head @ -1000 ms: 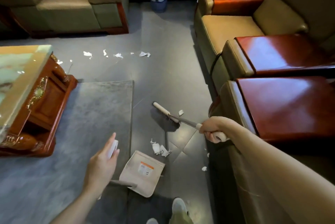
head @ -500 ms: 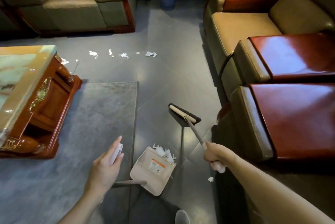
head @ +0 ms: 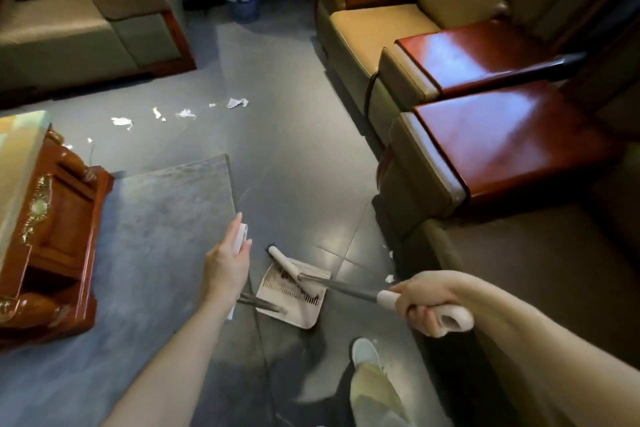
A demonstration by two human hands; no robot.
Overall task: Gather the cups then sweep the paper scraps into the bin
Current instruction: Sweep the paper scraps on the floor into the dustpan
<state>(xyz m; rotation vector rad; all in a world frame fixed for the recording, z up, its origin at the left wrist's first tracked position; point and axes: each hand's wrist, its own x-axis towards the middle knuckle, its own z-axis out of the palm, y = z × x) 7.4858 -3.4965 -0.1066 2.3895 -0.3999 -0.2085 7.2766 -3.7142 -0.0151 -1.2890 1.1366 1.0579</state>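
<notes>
Broom (head: pixel 341 286) swung onto dustpan (head: pixel 294 310), head pointing up-left; right hand (head: pixel 426 300) grips it (left hand (head: pixel 227 264) grips dustpan's handle).

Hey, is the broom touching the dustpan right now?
Touching. The head view shows the bristles of the broom lying on the ribbed floor of the dustpan.

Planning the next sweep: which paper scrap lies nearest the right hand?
The small scrap on the floor by the sofa base, just beyond the right hand. The others lie farther off, most in a row across the room.
</notes>
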